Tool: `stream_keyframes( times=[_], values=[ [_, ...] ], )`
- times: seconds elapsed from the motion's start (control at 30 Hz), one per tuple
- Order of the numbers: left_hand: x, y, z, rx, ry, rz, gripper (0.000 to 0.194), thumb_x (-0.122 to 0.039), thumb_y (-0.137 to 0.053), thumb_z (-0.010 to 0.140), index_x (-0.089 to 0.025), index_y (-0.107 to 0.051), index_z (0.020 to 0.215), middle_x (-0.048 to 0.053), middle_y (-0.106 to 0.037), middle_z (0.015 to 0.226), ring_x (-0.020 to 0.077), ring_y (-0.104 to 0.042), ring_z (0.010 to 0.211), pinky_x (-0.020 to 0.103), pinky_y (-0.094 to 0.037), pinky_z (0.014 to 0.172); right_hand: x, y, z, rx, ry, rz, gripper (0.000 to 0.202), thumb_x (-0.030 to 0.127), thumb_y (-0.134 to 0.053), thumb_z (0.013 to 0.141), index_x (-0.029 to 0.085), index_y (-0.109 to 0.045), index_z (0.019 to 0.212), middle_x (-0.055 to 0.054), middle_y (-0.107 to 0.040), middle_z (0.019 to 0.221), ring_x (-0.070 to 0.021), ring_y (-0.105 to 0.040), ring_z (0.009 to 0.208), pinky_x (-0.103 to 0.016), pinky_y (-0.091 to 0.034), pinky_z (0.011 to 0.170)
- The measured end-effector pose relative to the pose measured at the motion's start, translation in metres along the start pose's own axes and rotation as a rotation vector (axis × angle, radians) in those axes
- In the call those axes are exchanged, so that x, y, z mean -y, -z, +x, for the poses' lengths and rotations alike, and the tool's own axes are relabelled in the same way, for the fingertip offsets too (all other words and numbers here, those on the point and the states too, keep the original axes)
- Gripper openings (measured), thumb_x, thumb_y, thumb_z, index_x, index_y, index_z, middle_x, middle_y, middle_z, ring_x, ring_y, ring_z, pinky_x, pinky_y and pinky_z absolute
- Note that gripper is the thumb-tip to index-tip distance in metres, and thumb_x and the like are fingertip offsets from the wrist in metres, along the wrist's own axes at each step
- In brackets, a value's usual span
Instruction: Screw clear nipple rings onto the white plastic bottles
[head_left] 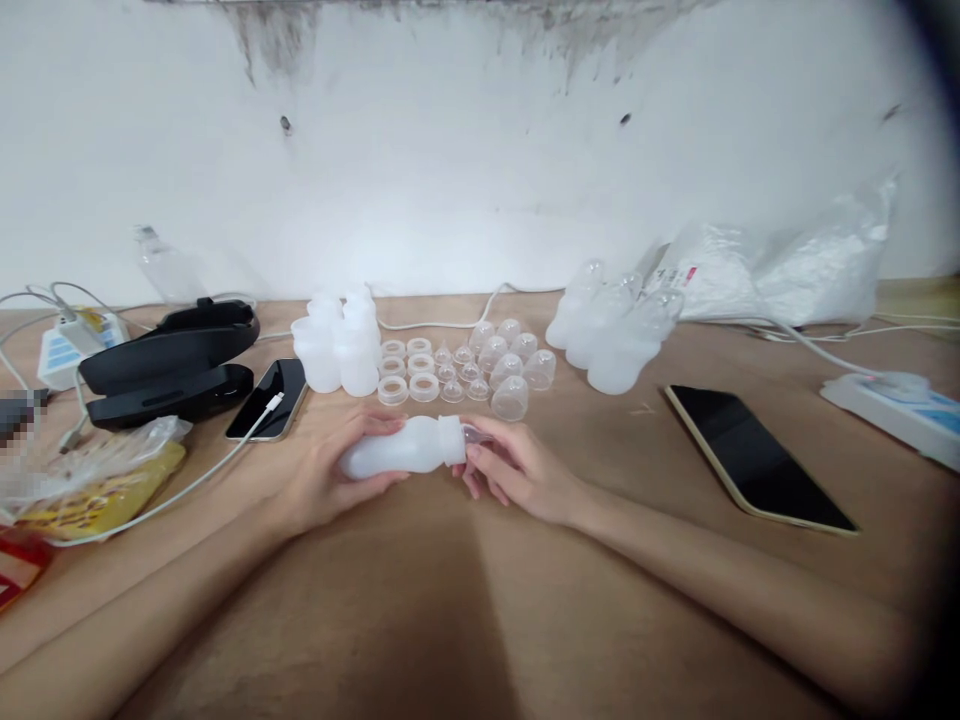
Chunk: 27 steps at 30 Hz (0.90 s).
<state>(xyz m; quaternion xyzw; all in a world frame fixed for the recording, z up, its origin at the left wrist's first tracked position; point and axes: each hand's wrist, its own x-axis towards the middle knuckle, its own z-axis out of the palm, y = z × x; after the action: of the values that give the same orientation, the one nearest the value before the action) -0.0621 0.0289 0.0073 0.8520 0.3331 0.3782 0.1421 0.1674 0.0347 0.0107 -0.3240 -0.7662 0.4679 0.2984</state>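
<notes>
A frosted white baby bottle (409, 447) lies sideways above the table, its neck toward the right. My left hand (337, 465) is wrapped round its base end. At the neck sits a white collar, and a clear teat (474, 434) sticks out of it. My right hand (525, 465) pinches that teat between thumb and fingers, which partly hide it. Just beyond my hands stand rows of white collar rings (424, 387), small clear teats (450, 390) and clear dome caps (510, 397).
White open bottles (358, 350) stand at the back left, capped bottles (615, 355) at the back right. Phones lie left (270, 400) and right (757, 460). A black case (169, 360), power strips (900, 405), cables, a yellow snack bag (112, 495) and a plastic bag (810, 260) lie around.
</notes>
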Motion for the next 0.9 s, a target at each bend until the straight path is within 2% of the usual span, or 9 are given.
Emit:
stream_keyframes(
  times=[0.17, 0.3, 0.4, 0.47, 0.53, 0.6, 0.67, 0.73, 0.9],
  values=[
    [-0.0024, -0.0012, -0.001, 0.043, 0.069, -0.086, 0.038, -0.023, -0.066, 0.068, -0.022, -0.051, 0.103, 0.006, -0.058, 0.105, 0.0235, -0.056, 0.096, 0.038, -0.044, 0.081, 0.0031, 0.0018, -0.0008, -0.025, 0.026, -0.155, 0.029, 0.033, -0.037, 0.085, 0.01, -0.052, 0.09, -0.002, -0.057, 0.062, -0.0045, -0.052, 0.047, -0.014, -0.039, 0.044],
    [-0.001, -0.0022, -0.001, 0.05, 0.129, -0.138, 0.036, -0.024, -0.066, 0.068, -0.022, -0.052, 0.101, 0.005, -0.059, 0.101, 0.0218, -0.057, 0.093, 0.035, -0.045, 0.078, 0.0028, 0.0017, 0.0001, -0.018, 0.005, -0.173, 0.027, 0.031, -0.034, 0.086, 0.01, -0.051, 0.079, -0.001, -0.057, 0.055, -0.0044, -0.052, 0.045, -0.014, -0.039, 0.044],
    [0.0011, -0.0005, -0.0008, 0.057, 0.2, -0.148, 0.035, -0.027, -0.066, 0.067, -0.022, -0.054, 0.099, 0.004, -0.06, 0.098, 0.0214, -0.057, 0.089, 0.034, -0.046, 0.076, 0.0019, 0.0022, 0.0014, 0.012, -0.032, -0.113, 0.032, 0.033, -0.031, 0.087, 0.009, -0.051, 0.082, -0.004, -0.059, 0.064, -0.0041, -0.053, 0.045, -0.013, -0.037, 0.039],
    [0.0026, 0.001, -0.0011, 0.057, 0.246, -0.153, 0.035, -0.029, -0.066, 0.067, -0.023, -0.054, 0.099, 0.003, -0.06, 0.097, 0.0215, -0.057, 0.088, 0.034, -0.046, 0.076, 0.0013, 0.0037, 0.0021, 0.03, -0.028, -0.115, 0.035, 0.035, -0.03, 0.087, 0.008, -0.051, 0.093, -0.006, -0.06, 0.07, -0.0057, -0.055, 0.05, -0.014, -0.038, 0.039],
    [0.0033, 0.0017, -0.0016, 0.058, 0.28, -0.164, 0.035, -0.029, -0.065, 0.067, -0.023, -0.054, 0.1, 0.003, -0.06, 0.098, 0.0218, -0.057, 0.089, 0.034, -0.046, 0.076, 0.0008, 0.0054, 0.0024, 0.01, 0.025, -0.174, 0.04, 0.037, -0.037, 0.084, 0.009, -0.045, 0.113, -0.008, -0.061, 0.084, -0.0067, -0.056, 0.058, -0.014, -0.041, 0.041],
    [0.003, 0.0012, -0.0021, 0.068, 0.298, -0.177, 0.035, -0.029, -0.066, 0.067, -0.024, -0.054, 0.1, 0.002, -0.06, 0.098, 0.0218, -0.057, 0.088, 0.034, -0.046, 0.076, 0.0003, 0.0063, 0.0022, -0.044, 0.101, -0.263, 0.049, 0.037, -0.048, 0.079, 0.014, -0.04, 0.121, -0.009, -0.058, 0.1, -0.0061, -0.055, 0.062, -0.015, -0.042, 0.044],
    [0.0019, -0.0006, -0.0029, 0.086, 0.296, -0.188, 0.035, -0.03, -0.065, 0.067, -0.024, -0.054, 0.1, 0.002, -0.061, 0.098, 0.0215, -0.058, 0.087, 0.033, -0.047, 0.074, -0.0004, 0.0057, 0.0015, -0.085, 0.146, -0.325, 0.048, 0.036, -0.055, 0.074, 0.017, -0.044, 0.117, -0.006, -0.056, 0.105, -0.0052, -0.052, 0.063, -0.014, -0.043, 0.046],
    [0.0007, -0.003, -0.0045, 0.086, 0.264, -0.185, 0.035, -0.029, -0.064, 0.068, -0.025, -0.053, 0.101, 0.002, -0.06, 0.099, 0.0213, -0.057, 0.089, 0.034, -0.047, 0.075, -0.0011, 0.004, 0.0006, -0.101, 0.151, -0.346, 0.041, 0.035, -0.055, 0.074, 0.017, -0.049, 0.11, -0.004, -0.058, 0.099, -0.005, -0.05, 0.062, -0.014, -0.043, 0.047],
    [-0.0029, -0.0048, -0.0077, 0.093, 0.162, -0.112, 0.043, -0.024, -0.061, 0.072, -0.026, -0.045, 0.111, 0.005, -0.054, 0.112, 0.0217, -0.053, 0.1, 0.034, -0.047, 0.077, 0.0004, 0.0014, -0.0003, -0.098, 0.149, -0.361, 0.04, 0.036, -0.053, 0.076, 0.017, -0.047, 0.111, -0.004, -0.059, 0.097, -0.0069, -0.052, 0.065, -0.016, -0.043, 0.049]
  ],
)
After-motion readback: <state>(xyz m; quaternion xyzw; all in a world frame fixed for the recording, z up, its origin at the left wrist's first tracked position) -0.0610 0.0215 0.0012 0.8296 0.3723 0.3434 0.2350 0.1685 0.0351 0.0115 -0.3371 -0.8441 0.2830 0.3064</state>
